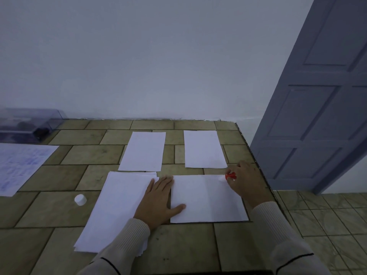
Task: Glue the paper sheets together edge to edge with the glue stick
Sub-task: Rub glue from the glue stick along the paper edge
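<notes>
We're gluing | right hand [243,179] grips glue stick [230,176] at 1 o'clock corner of sheet [208,199] | left hand [158,197] flat, pinning it | next, we judge: sweep along far edge

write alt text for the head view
A person's right hand holds a red glue stick to the far right corner of a white paper sheet, steadied by the flat left hand at its left edge. A paper stack, white cap and two more sheets lie nearby.
</notes>
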